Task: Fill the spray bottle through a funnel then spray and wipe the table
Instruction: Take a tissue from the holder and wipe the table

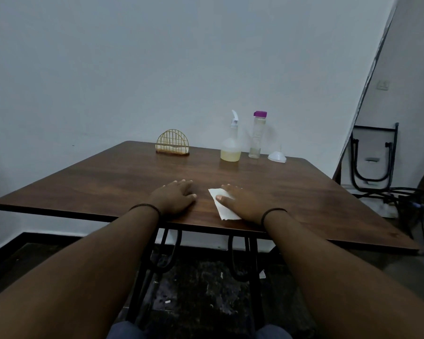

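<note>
Filling apparently done: translucent spray bottle [230,143] holding yellowish liquid, upper centre, white plastic funnel [277,157] beside. Wiping stage: right hand [238,204] flat on white paper towel [224,204] (fingers straight), left hand [175,199] flat, empty.

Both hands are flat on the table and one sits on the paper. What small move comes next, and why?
Probably slide the right hand sideways with the paper towel pressed under it, to wipe. The spray bottle already holds yellowish liquid with its sprayer on, and the funnel lies aside upside down, so filling looks done. The left hand rests flat on the table. Whether the surface is wet, I cannot tell.
</note>
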